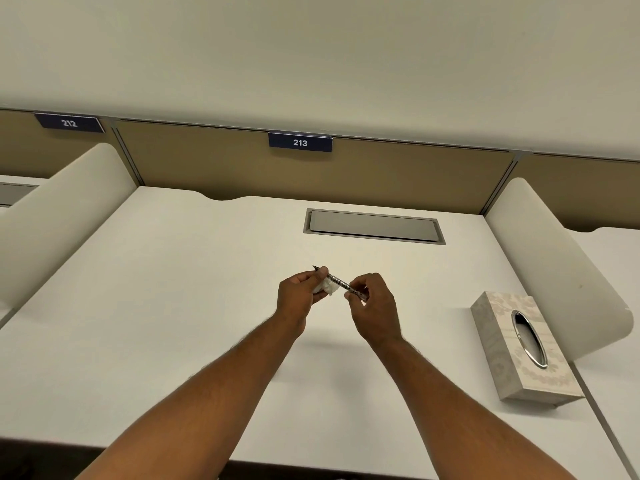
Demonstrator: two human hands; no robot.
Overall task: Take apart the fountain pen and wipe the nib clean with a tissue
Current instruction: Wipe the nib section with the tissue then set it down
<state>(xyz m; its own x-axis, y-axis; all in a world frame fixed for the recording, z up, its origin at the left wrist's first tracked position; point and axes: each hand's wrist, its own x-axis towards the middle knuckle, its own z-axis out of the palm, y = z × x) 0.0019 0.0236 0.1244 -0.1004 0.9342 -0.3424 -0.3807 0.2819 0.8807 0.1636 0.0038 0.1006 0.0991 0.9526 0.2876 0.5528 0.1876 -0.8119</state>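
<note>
A broad white desk top (173,306) fills the lower part of the view. It is closed in at the back by a tan fabric partition panel (381,174) and at each side by a curved white divider (62,209). On the panel 2 dark blue signs are fixed, plate 212 (69,123) and plate 213 (300,142). A long grey metal cable hatch (374,226) is set flush into the desk near its back edge. At the right, well apart from the hands, a pale patterned cardboard tissue box (512,358) with an oval chrome-rimmed opening is laid flat.

Both forearms are stretched forward and the hands are held near each other above the middle of the desk. The slim silver-grey metal fountain pen (341,284) is held between them, slanted from upper left down to lower right. Its lower end is pinched by the curled fingers of the right hand (372,306). Its upper end is gripped by the left hand (298,299), in which a crumpled white tissue (325,289) is also held, touching the pen from below. A small dark nib tip (316,267) is seen just past the left thumb.

The tissue is judged to be already fetched, and the wiping of the nib to be in hand or about to begin. Whether the pen is already taken apart cannot be told, since both ends are covered by fingers. The nib is exposed, so at least the cap is judged to be off. The wiping itself is judged to be what is left.
</note>
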